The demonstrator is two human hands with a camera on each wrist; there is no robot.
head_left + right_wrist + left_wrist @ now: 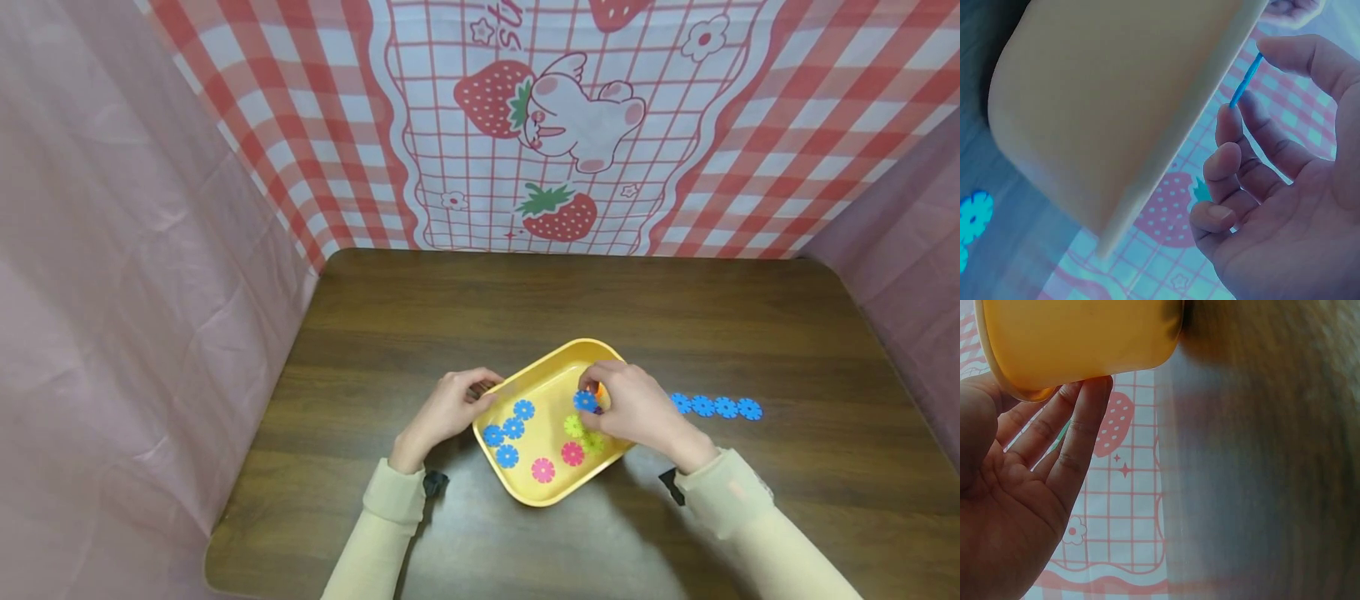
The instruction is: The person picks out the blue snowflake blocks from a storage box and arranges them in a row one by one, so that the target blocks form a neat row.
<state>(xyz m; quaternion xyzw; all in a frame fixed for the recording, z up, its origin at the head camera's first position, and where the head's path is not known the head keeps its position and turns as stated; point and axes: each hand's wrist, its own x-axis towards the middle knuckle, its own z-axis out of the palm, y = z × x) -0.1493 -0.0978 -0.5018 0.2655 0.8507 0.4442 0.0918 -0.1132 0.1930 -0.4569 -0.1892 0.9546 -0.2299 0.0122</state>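
In the head view a yellow tray [537,502] stands slantwise on the table. My left hand [453,406] holds its left edge, with the thumb by the rim and the fingers against the outer wall in the left wrist view. Over the right part of the tray, my right hand [637,410] pinches a blue notched flower disc [585,402] between thumb and fingertip; the right wrist view shows this blue disc [1247,80] edge-on. Inside the tray lie several blue discs [507,456], pink discs [543,470] and yellow-green discs [573,426]. Orange and purple pieces are partly hidden behind the right hand.
Right of the tray, a row of several blue discs [725,407] lies on the brown wooden table [420,317], its left end close to the right hand. A red-and-white checked cloth [360,167] hangs behind the table's far edge, with pink curtains [150,250] at both sides.
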